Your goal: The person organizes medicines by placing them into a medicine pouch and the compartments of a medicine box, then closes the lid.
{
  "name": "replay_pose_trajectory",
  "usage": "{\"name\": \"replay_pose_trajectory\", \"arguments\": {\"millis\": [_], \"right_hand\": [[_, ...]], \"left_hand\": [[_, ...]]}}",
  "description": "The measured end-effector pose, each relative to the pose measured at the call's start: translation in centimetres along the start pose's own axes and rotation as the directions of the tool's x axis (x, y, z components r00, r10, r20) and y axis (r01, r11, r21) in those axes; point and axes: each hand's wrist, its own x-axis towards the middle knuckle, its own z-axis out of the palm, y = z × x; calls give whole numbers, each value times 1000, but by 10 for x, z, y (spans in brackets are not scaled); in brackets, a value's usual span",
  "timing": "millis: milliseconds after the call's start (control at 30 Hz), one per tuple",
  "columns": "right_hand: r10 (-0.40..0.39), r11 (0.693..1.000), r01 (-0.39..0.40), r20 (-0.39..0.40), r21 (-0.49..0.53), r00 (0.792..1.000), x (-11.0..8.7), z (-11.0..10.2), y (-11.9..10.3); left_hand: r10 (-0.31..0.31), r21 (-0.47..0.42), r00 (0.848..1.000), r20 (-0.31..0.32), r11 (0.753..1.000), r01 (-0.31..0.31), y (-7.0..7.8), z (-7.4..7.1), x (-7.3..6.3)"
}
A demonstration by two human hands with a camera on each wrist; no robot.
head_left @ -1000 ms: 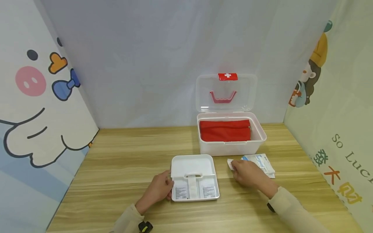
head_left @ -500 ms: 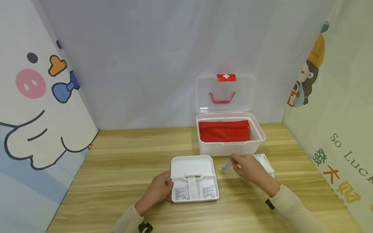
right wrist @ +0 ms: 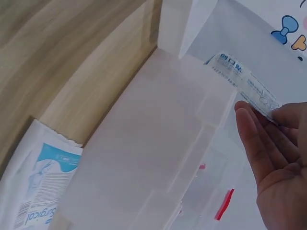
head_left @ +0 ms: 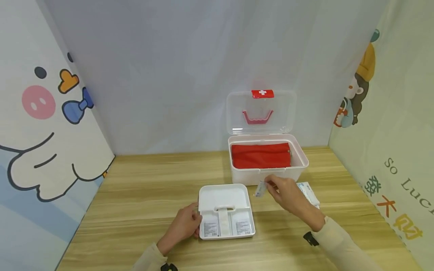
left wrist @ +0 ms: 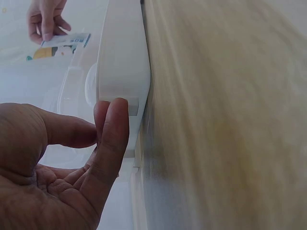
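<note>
My left hand [head_left: 183, 223] holds the left edge of a white tray [head_left: 223, 192], its thumb and fingertips at the side wall in the left wrist view. Two printed packets [head_left: 243, 227] lie in the tray's front compartments, with a white strip [head_left: 223, 220] between them. Above the table, right of the tray, my right hand [head_left: 286, 195] pinches a small wrapped adhesive bandage [right wrist: 247, 81] by one end between thumb and fingers. The bandage hangs in front of the first aid box [head_left: 268, 177]. Beneath the right hand lies a packet marked Surgical [right wrist: 53, 177], partly covered in the head view.
The first aid box's clear lid [head_left: 261, 109] stands open against the back curtain. Inside the box is a red pouch [head_left: 261, 156]. Printed cloth walls [head_left: 390, 113] bound the wooden table [head_left: 152, 177] on left and right.
The right hand has lifted the wrapped bandage off the table near the Surgical packet and brought it slightly left. The left hand stays at the tray.
</note>
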Motion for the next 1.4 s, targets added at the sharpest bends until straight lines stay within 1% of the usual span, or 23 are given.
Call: {"name": "replay_pose_trajectory", "arguments": {"millis": [167,300,467,567,733,967,1067,1200,1300,1400], "right_hand": [[-36,998,38,-47,41,998,8,-4,-10],[-44,995,50,-76,81,996,16,-7,-20],[-24,987,34,-66,156,998,25,-8,-36],[-6,980,12,-32,201,999,30,-5,-45],[20,963,-32,46,268,999,33,8,-55],[59,941,-105,148,322,987,35,27,-66],[65,940,-124,190,317,980,35,36,-70],[72,948,-141,241,284,968,32,49,-74],[100,949,-178,290,259,952,29,58,-75],[126,943,-219,339,251,932,25,64,-77]], "left_hand": [[1,0,1000,3,1000,-1,-1,1,-1],[-6,6,1000,1,1000,6,-1,1,-1],[-14,5,1000,-4,1000,14,-1,1,-1],[-19,8,1000,-5,1000,19,0,0,-1],[-23,16,1000,-4,1000,23,0,0,-1],[-19,11,1000,2,1000,19,1,-1,-1],[-15,10,1000,-2,1000,15,1,-1,-1],[-14,6,1000,-5,1000,14,2,-2,-1],[-14,1,1000,0,1000,14,2,-2,-1],[-12,-3,1000,3,1000,12,1,-2,-1]]}}
